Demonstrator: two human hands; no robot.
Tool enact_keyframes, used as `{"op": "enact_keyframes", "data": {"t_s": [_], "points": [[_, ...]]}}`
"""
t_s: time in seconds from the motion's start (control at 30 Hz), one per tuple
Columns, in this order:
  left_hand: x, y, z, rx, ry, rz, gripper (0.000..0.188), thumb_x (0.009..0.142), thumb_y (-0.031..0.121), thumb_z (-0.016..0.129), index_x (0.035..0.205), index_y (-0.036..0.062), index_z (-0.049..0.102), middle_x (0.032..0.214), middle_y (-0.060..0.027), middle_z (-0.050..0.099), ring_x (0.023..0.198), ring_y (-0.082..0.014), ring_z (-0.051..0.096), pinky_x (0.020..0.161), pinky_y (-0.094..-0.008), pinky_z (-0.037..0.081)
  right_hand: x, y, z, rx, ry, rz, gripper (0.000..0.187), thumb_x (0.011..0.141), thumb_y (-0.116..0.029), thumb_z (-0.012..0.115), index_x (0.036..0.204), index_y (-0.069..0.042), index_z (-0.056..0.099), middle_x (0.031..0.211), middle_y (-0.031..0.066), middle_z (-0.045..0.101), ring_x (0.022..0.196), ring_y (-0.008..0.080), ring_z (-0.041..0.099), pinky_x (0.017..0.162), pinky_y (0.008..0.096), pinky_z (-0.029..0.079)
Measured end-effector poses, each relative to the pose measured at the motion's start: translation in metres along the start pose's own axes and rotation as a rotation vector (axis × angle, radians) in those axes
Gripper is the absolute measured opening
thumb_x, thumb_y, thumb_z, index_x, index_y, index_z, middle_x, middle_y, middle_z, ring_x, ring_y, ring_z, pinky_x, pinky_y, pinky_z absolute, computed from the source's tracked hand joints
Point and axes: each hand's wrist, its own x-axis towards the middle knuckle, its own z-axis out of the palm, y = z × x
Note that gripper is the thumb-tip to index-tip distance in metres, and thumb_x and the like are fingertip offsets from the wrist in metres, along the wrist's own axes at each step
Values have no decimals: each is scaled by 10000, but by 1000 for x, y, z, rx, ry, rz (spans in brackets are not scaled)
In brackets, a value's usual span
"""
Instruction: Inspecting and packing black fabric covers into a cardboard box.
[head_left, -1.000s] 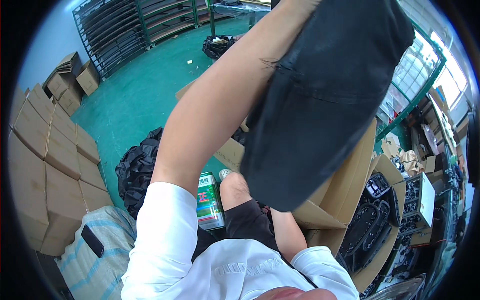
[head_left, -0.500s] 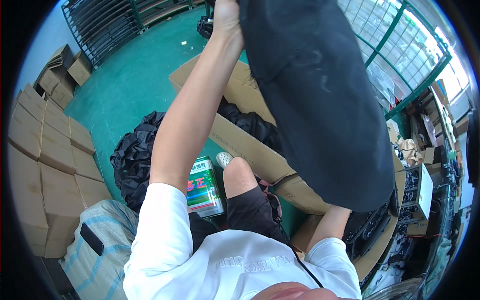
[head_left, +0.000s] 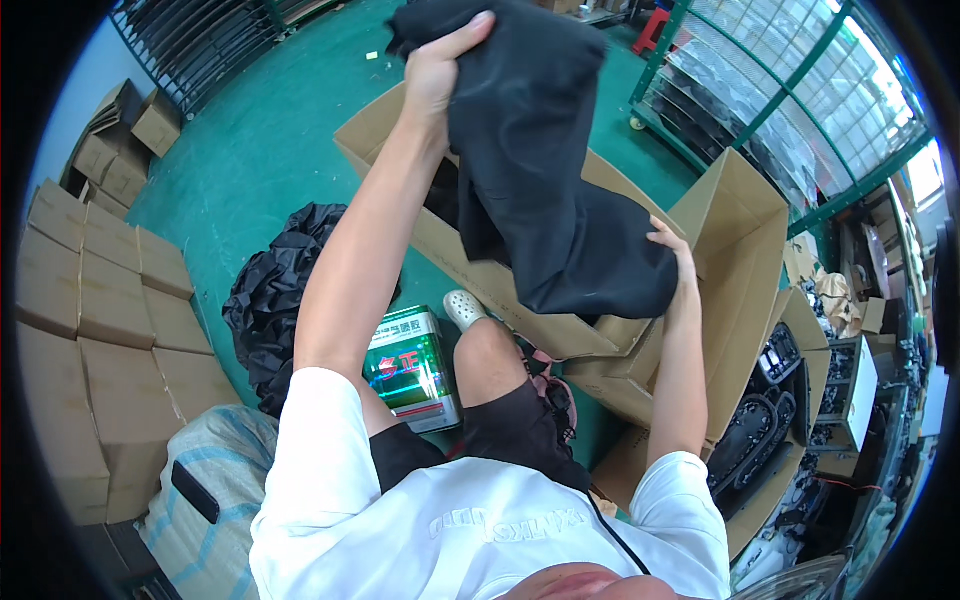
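Observation:
A large piece of black fabric (head_left: 530, 150) hangs folded between my two hands, above an open cardboard box (head_left: 480, 270). My left hand (head_left: 440, 75) is closed on its upper left part, the thumb lying over the cloth. At the lower right end of the fabric, my right hand (head_left: 675, 252) holds its edge, with fingertips showing on top and the rest of the grip partly hidden. The box under the fabric holds more black material, mostly covered from view.
A green metal can (head_left: 410, 370) stands by my legs, beside a heap of crumpled black sheeting (head_left: 275, 310). Stacked cartons (head_left: 110, 340) line the left. A phone (head_left: 195, 492) lies on a woven sack (head_left: 215, 460). At right are another open box (head_left: 740, 220), black parts (head_left: 755, 440) and a green mesh cage (head_left: 770, 90).
The black fabric has gone from stretched out long to bent and folded, and sits lower. My right hand, hidden behind it before, now shows at its right end.

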Motion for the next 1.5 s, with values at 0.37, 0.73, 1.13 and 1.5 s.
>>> {"op": "enact_keyframes", "data": {"t_s": [0.37, 0.73, 1.13, 1.5], "points": [[-11, 131, 231, 191, 57, 551, 117, 815, 32, 714, 834, -71, 663, 812, -135, 681, 666, -247, 655, 638, -351, 541, 50, 149, 62, 178, -295, -663, 618, 918, -324, 600, 1431, -51, 389, 1437, 147, 463, 1286, 281, 484, 1079, 447, 409], [-16, 142, 279, 164, 201, 806, 111, 752, -47, 724, 833, -67, 651, 869, -123, 671, 723, -252, 641, 688, -345, 521, -54, 115, 169, 1151, -1048, -49, 681, 959, -501, 424, 1502, -106, 309, 1596, 101, 203, 1490, 375, 15, 1140, 667, 14], [-61, 150, 286, 236, 431, 649, 125, 762, -32, 734, 856, -84, 670, 891, -126, 682, 750, -248, 651, 720, -335, 526, -55, 97, 147, 1128, -1142, -235, 606, 993, -439, 406, 1489, -98, 337, 1543, 117, 327, 1442, 285, 261, 1169, 617, 84], [-29, 112, 179, -85, 481, 427, 214, 769, 13, 732, 902, -122, 634, 895, -184, 669, 734, -288, 663, 693, -376, 559, -122, 106, 43, 883, -68, -354, 685, 966, -521, 439, 1466, -57, 373, 1540, 130, 345, 1406, 350, 320, 1166, 537, 236]]}}
